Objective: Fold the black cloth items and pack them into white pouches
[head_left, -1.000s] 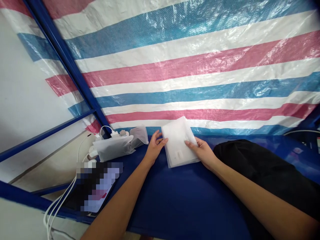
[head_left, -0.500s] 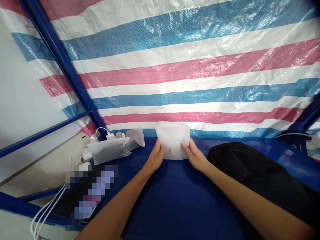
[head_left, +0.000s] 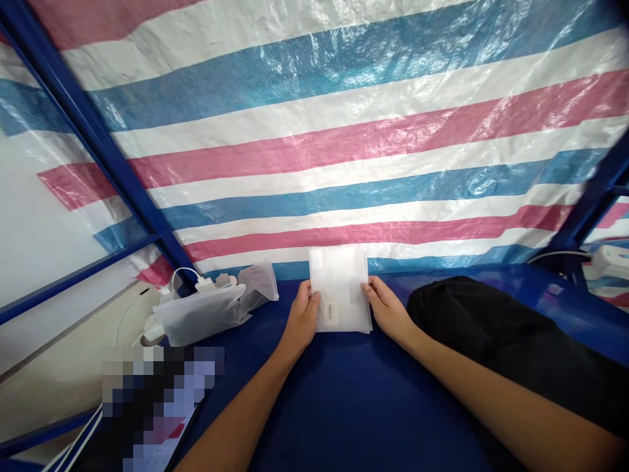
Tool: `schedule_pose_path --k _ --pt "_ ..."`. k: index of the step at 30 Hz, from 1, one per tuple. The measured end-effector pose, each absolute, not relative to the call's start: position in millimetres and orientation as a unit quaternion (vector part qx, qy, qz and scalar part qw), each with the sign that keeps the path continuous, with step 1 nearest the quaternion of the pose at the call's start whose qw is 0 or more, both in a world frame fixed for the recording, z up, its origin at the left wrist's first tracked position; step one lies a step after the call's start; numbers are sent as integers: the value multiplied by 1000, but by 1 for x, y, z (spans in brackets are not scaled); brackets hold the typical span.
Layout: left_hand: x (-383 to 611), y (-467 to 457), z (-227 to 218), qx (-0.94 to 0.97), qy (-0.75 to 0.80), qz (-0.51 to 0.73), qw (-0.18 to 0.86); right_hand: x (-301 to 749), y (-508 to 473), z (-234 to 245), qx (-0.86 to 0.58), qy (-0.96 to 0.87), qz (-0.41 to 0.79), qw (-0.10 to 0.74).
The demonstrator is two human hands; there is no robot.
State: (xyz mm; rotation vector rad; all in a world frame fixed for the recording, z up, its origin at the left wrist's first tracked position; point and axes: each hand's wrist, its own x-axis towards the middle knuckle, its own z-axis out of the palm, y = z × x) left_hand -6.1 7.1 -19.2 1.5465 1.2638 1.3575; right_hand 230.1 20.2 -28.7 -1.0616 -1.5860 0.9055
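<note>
A stack of flat, frosted plastic bags (head_left: 339,282) is held up between both hands at the middle of the view. Its face carries a small label low on the left and faint print near the right edge. My left hand (head_left: 303,314) grips the left edge, thumb on the front. On the right edge, my right hand (head_left: 388,305) is closed the same way, thumb in front. Fingers behind the stack are hidden. Beneath it lies a dark blue surface (head_left: 363,400).
Left of my hands, a frosted pouch (head_left: 201,314) lies by white plugs and cables. Nearer me is a pixelated device (head_left: 162,406). A black cloth item (head_left: 481,334) lies right. Behind hangs a striped tarpaulin (head_left: 344,144) between blue metal posts (head_left: 93,131).
The bags have tilted to show their face more squarely, with the label and print now clearer. Both hands still grip the edges. The camera view has shifted slightly.
</note>
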Motion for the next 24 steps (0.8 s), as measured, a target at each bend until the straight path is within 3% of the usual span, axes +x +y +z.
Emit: schedule_pose_path --k 5,8,18,24 --pt "-9 7 -21 624 496 498 341 231 18 -30 -452 -671 372 454" --pt "-9 9 -22 610 477 495 393 230 17 -29 -459 -677 358 449" --pt "-37 25 7 195 444 685 543 231 18 -34 -445 -671 380 455" --pt "-36 15 16 69 363 641 673 233 23 -34 -452 -673 372 453"
